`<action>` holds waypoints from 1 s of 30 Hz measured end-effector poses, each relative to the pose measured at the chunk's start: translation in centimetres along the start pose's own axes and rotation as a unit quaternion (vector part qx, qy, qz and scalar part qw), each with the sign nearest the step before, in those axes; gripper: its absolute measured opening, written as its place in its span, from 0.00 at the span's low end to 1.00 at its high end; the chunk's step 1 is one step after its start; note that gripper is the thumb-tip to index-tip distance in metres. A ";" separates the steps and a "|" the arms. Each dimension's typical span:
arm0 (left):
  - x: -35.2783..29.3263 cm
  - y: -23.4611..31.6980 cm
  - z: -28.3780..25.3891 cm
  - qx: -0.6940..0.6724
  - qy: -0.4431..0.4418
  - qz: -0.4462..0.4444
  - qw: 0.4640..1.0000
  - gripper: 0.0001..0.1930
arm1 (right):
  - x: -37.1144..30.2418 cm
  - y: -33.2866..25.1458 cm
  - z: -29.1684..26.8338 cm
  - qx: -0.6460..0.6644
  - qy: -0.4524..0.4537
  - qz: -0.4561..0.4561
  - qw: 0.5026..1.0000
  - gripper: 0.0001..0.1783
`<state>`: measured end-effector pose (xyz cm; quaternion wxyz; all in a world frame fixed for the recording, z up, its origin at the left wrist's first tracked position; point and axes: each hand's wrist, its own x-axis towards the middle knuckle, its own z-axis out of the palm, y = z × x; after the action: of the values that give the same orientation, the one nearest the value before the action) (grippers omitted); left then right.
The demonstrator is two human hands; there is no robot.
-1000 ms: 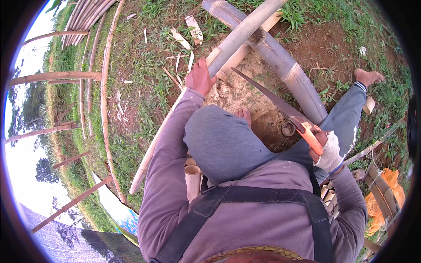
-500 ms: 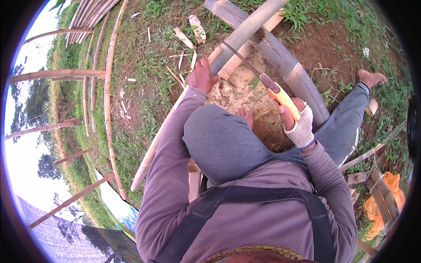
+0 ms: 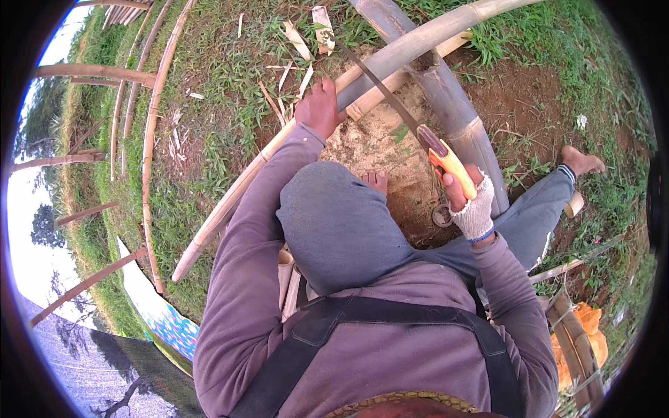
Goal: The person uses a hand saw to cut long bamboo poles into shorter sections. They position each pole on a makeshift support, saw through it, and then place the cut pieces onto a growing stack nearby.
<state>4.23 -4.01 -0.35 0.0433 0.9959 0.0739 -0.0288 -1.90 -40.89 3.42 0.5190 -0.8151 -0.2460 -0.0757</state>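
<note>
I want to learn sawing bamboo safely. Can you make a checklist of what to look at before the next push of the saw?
1. Left hand pressing the bamboo pole steady: ok.
2. Right hand, in a white glove, wrapped around the saw by its orange handle: ok.
3. Left hand bare and close to the blade: not ok.
4. Blade lying across the pole where it rests on the thicker grey bamboo: ok.
5. Bare foot near the cut, clear of the blade: cannot tell.
6. How deep the cut is: cannot tell.
</note>
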 end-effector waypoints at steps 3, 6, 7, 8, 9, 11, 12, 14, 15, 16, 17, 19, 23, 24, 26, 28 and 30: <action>0.2 -0.1 0.0 -0.013 0.011 0.013 1.000 0.40 | 5.7 0.2 3.5 -0.004 0.001 0.023 1.000 0.17; 0.0 0.1 -0.5 -0.010 -0.011 0.005 1.000 0.40 | 6.7 -1.1 3.9 0.008 0.002 0.052 0.999 0.18; 0.1 0.0 -0.7 -0.006 -0.024 -0.001 1.000 0.40 | 5.2 -1.2 3.3 -0.008 -0.013 0.071 0.997 0.18; 0.1 -0.3 -0.5 -0.009 -0.009 0.003 1.000 0.40 | 3.4 -1.9 2.2 0.029 -0.012 0.115 0.993 0.17; 0.0 -0.4 -0.2 -0.014 0.003 0.006 1.000 0.40 | 1.2 -0.7 0.7 -0.038 -0.017 0.032 0.999 0.15; -0.5 -0.8 0.8 -0.024 0.014 0.005 1.000 0.39 | -3.3 -1.6 -1.4 0.081 -0.014 0.172 0.982 0.12; -0.3 -0.7 0.6 -0.027 0.018 0.010 0.999 0.39 | -3.6 -2.1 -1.6 0.062 0.004 0.128 0.990 0.12; -0.3 -0.7 0.4 -0.036 -0.007 -0.003 0.999 0.39 | -2.7 -2.1 -0.7 0.023 -0.008 0.096 0.995 0.12; -0.2 -0.5 0.2 -0.047 -0.015 0.002 0.999 0.39 | -1.1 -1.5 0.4 -0.004 -0.031 0.109 0.994 0.12; -0.2 -0.3 -0.1 -0.056 -0.022 0.008 0.998 0.39 | 1.4 -0.9 2.4 -0.002 -0.009 0.081 0.997 0.14; -0.2 -0.2 -0.7 -0.062 -0.024 0.007 0.998 0.39 | 3.4 -0.4 3.9 -0.009 0.009 0.061 0.998 0.15; -0.5 -0.5 -1.4 -0.085 0.025 0.023 0.996 0.30 | 5.3 -0.4 5.0 0.039 0.020 0.090 0.995 0.18; -0.3 -2.7 -1.8 -0.110 0.060 -0.004 0.992 0.21 | 4.8 0.0 5.5 -0.011 0.010 0.032 0.999 0.19; 0.3 -4.0 -1.8 -0.113 0.058 -0.016 0.992 0.21 | 4.7 0.1 5.6 0.018 0.008 0.059 0.998 0.19; 1.2 -7.0 -2.0 -0.077 0.092 -0.046 0.992 0.23 | 4.6 0.2 5.7 0.063 0.002 0.085 0.994 0.23; 1.4 -9.7 -2.9 0.004 0.164 -0.087 0.983 0.25 | 4.7 0.1 5.6 0.079 -0.009 0.067 0.995 0.26; 0.6 -9.5 -3.2 -0.023 0.234 -0.084 0.968 0.28 | 5.0 0.2 5.2 0.056 -0.015 0.024 0.998 0.29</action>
<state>3.59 5.70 1.98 0.0450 0.9639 0.1659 0.2036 1.83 -34.77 2.76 0.5620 -0.7912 -0.2382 -0.0367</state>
